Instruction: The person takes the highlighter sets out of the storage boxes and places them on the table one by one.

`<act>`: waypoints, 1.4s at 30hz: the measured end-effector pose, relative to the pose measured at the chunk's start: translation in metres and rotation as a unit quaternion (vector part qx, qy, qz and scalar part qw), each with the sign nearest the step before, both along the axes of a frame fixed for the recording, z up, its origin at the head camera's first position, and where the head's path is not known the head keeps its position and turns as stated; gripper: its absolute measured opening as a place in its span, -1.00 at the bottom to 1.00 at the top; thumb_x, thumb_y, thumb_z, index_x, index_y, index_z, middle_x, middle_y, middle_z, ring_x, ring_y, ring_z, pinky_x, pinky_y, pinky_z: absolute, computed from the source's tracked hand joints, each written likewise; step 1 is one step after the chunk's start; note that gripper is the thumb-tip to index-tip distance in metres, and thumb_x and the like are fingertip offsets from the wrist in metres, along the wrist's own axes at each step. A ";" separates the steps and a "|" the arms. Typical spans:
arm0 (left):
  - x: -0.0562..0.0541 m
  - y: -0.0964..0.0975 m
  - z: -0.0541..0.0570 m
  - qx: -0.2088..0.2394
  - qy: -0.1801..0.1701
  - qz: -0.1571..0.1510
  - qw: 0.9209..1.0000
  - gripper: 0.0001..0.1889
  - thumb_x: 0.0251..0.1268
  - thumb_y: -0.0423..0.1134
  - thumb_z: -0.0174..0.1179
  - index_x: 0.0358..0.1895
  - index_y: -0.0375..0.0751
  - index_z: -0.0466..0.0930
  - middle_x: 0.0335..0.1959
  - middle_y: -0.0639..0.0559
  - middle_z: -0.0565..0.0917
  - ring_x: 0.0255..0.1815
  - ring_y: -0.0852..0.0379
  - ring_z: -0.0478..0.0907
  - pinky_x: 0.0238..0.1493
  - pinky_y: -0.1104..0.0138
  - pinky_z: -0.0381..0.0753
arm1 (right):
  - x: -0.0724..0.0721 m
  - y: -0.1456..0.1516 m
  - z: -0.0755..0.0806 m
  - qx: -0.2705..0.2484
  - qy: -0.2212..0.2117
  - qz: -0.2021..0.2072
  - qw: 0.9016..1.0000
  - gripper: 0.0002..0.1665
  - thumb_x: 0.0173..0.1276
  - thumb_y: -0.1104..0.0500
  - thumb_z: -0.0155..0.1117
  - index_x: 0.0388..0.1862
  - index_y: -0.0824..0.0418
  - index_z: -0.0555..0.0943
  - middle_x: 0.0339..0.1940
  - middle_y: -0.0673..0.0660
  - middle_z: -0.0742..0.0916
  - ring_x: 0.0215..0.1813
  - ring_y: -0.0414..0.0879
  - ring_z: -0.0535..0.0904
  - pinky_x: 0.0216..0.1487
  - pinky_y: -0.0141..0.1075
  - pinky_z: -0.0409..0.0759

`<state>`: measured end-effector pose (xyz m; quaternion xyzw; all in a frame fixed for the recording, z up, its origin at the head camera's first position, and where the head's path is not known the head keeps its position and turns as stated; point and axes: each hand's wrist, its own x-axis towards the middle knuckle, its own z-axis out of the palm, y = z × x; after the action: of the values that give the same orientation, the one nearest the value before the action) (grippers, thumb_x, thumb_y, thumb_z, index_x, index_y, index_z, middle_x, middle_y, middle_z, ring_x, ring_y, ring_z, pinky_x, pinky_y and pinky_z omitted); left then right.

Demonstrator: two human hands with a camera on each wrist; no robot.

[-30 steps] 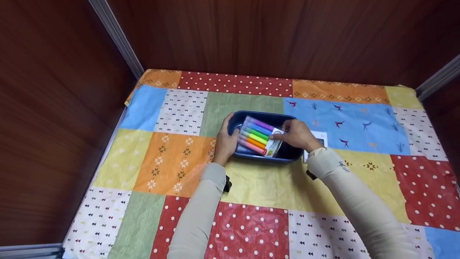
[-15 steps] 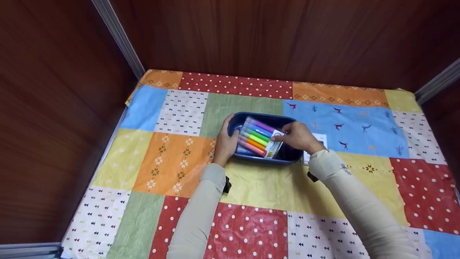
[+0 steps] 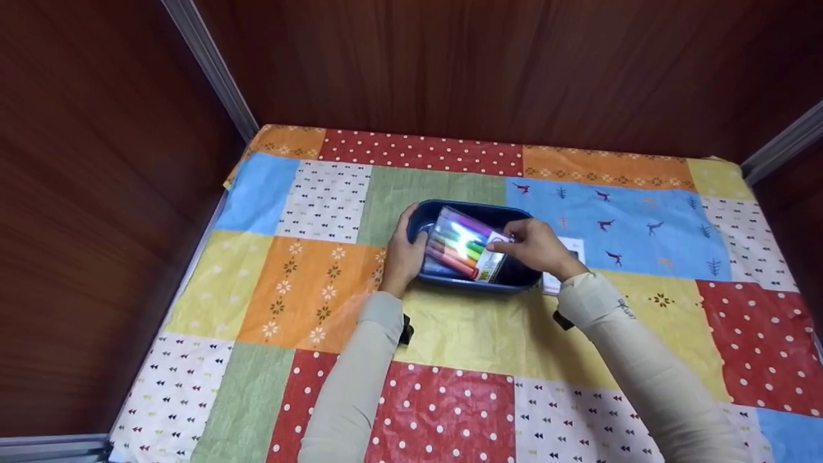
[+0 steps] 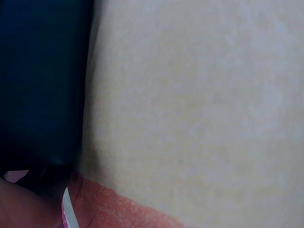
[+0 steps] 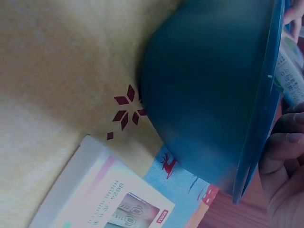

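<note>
A dark blue plastic basin [image 3: 476, 287] rests on the patchwork cloth. My left hand [image 3: 406, 257] grips its left end, with the thumb over the rim and the fingers along the outside. Inside the basin lies a clear pack of coloured markers [image 3: 458, 247], slanted, with glare across its wrapper. My right hand [image 3: 540, 246] reaches over the right end and pinches the pack's white label end between thumb and fingers. In the right wrist view, the pack [image 5: 290, 73] shows just past the basin's rim. Under the pack, the basin's contents are mostly hidden.
A white box [image 5: 104, 190] printed with highlighter lettering lies on the cloth right beside the basin, partly hidden by my right arm in the head view. The patchwork cloth [image 3: 450, 411] covers the table. A dark wood panel [image 3: 411, 64] rises behind it.
My right hand has shifted slightly right and toward me, still pinching the pack. The pack has tilted a little, so bright glare now crosses the markers. My left hand stays put.
</note>
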<state>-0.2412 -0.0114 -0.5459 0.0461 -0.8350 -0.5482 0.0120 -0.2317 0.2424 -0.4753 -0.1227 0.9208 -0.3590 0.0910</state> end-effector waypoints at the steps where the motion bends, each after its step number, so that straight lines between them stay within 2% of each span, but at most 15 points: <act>1: 0.000 0.000 0.000 0.000 0.000 0.000 1.000 -0.36 0.47 -0.23 0.07 0.53 0.36 0.20 0.56 0.02 0.35 0.54 -0.07 0.32 0.53 0.01 0.32 | 0.001 0.001 0.000 -0.003 0.003 -0.001 1.000 -0.62 0.29 -0.06 0.45 -0.51 0.13 0.53 -0.60 -0.06 0.39 -0.53 -0.20 0.26 -0.46 -0.33 0.27; 5: 0.001 -0.001 0.001 -0.003 0.001 0.004 1.000 -0.37 0.45 -0.24 0.07 0.52 0.33 0.22 0.54 0.01 0.38 0.52 -0.06 0.35 0.51 0.02 0.35 | 0.005 0.003 0.002 -0.015 0.013 0.000 1.000 -0.61 0.30 -0.07 0.44 -0.52 0.14 0.54 -0.59 -0.05 0.39 -0.48 -0.16 0.27 -0.43 -0.31 0.26; 13: 0.000 0.000 0.001 -0.006 0.008 0.000 1.000 -0.37 0.44 -0.26 0.08 0.53 0.25 0.23 0.52 -0.03 0.40 0.50 -0.06 0.37 0.51 0.03 0.36 | 0.010 0.008 0.005 -0.054 -0.019 -0.033 0.998 -0.67 0.31 -0.08 0.43 -0.39 0.16 0.64 -0.63 -0.03 0.51 -0.61 -0.21 0.43 -0.55 -0.34 0.45; 21: 0.001 0.000 0.000 -0.006 0.009 0.000 1.000 -0.37 0.45 -0.26 0.08 0.53 0.23 0.23 0.53 0.01 0.40 0.52 -0.06 0.35 0.53 0.03 0.33 | 0.011 0.013 0.006 -0.044 0.003 -0.040 0.998 -0.63 0.32 -0.12 0.41 -0.35 0.18 0.67 -0.54 0.01 0.52 -0.53 -0.20 0.38 -0.51 -0.37 0.39; 26: 0.001 0.000 0.001 -0.006 0.008 -0.002 1.000 -0.37 0.46 -0.26 0.08 0.53 0.25 0.23 0.53 0.02 0.39 0.51 -0.06 0.36 0.52 0.03 0.35 | 0.014 0.017 0.008 -0.046 0.021 -0.053 0.997 -0.64 0.32 -0.10 0.41 -0.33 0.19 0.70 -0.49 0.05 0.59 -0.47 -0.17 0.40 -0.51 -0.39 0.37; 32: 0.000 0.000 0.000 -0.006 0.012 0.006 1.000 -0.37 0.44 -0.26 0.09 0.52 0.25 0.25 0.52 0.01 0.41 0.52 -0.06 0.35 0.53 0.04 0.33 | 0.016 0.020 0.011 -0.050 0.008 -0.075 0.996 -0.59 0.31 -0.13 0.41 -0.26 0.22 0.72 -0.41 0.09 0.67 -0.42 -0.17 0.47 -0.48 -0.41 0.45; 37: 0.001 -0.001 0.000 -0.002 0.014 0.006 1.000 -0.37 0.44 -0.26 0.10 0.51 0.27 0.25 0.52 0.03 0.41 0.53 -0.03 0.34 0.53 0.05 0.33 | 0.019 0.026 0.014 -0.067 -0.003 -0.086 0.994 -0.57 0.31 -0.15 0.41 -0.26 0.21 0.70 -0.56 -0.01 0.60 -0.53 -0.21 0.44 -0.54 -0.37 0.44; 40: 0.000 -0.001 -0.001 -0.001 0.021 0.001 1.000 -0.38 0.45 -0.27 0.09 0.52 0.22 0.25 0.53 0.03 0.40 0.55 -0.03 0.31 0.54 0.05 0.32 | 0.021 0.030 0.016 -0.076 -0.004 -0.096 0.993 -0.57 0.31 -0.17 0.40 -0.27 0.19 0.69 -0.66 -0.04 0.53 -0.65 -0.24 0.41 -0.63 -0.34 0.41; 42: 0.000 -0.001 -0.001 -0.002 0.025 0.000 1.000 -0.38 0.45 -0.27 0.09 0.53 0.19 0.25 0.53 0.03 0.40 0.54 -0.04 0.32 0.53 0.04 0.32 | 0.022 0.033 0.017 -0.077 0.003 -0.100 0.992 -0.56 0.31 -0.18 0.39 -0.27 0.19 0.69 -0.65 -0.05 0.54 -0.66 -0.25 0.40 -0.63 -0.34 0.40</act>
<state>-0.2411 -0.0123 -0.5470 0.0323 -0.8356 -0.5475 0.0325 -0.2092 0.2752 -0.4582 -0.0376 0.8985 -0.4354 0.0421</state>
